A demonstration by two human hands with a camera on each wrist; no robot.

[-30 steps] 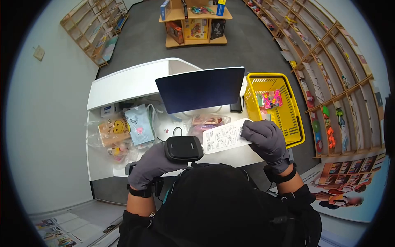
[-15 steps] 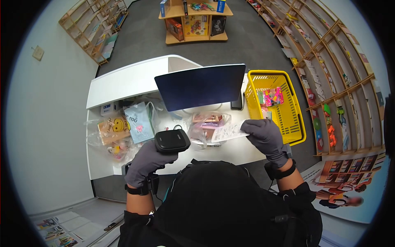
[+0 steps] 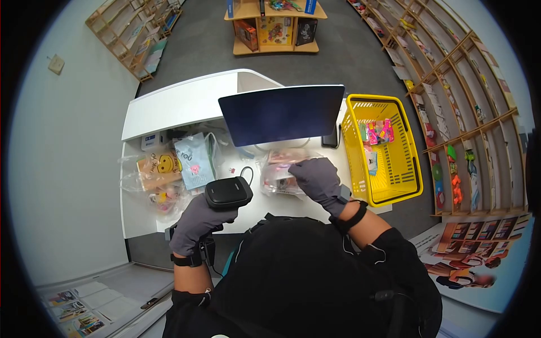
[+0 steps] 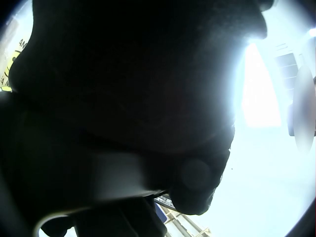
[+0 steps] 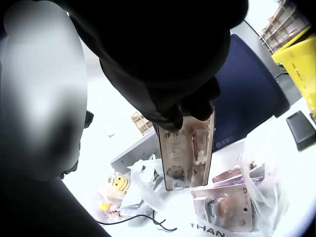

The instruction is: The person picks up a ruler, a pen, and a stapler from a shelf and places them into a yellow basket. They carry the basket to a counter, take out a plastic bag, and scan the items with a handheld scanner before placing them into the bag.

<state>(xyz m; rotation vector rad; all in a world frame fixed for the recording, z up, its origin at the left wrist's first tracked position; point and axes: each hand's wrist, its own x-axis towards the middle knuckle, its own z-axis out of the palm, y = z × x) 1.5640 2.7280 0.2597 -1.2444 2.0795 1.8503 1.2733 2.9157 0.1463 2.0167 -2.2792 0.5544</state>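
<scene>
My gloved left hand [image 3: 194, 225] grips a black barcode scanner [image 3: 228, 192] with a rounded square top and a cable beside it. In the right wrist view, the fingers of my gloved right hand [image 3: 320, 179] pinch the upper end of a flat blister pack [image 5: 186, 155] with a pale pinkish-beige backing. That pack hangs upright close over a clear plastic bag [image 3: 276, 183], whose lettering reads "THAN". Inside the bag lie pinkish packaged goods [image 5: 228, 210]. The left wrist view is mostly dark with the hand and scanner.
A monitor [image 3: 282, 115] stands behind the bag on the white counter [image 3: 259, 211]. To the right is a yellow basket [image 3: 414, 169] with several packs inside. Filled bags [image 3: 163, 174] with a smiley print and a light blue bag [image 3: 194, 166] lie at left.
My right hand has moved left with the blister pack, from near the basket to over the plastic bag. The left hand and scanner have shifted left and slightly away from my body.
</scene>
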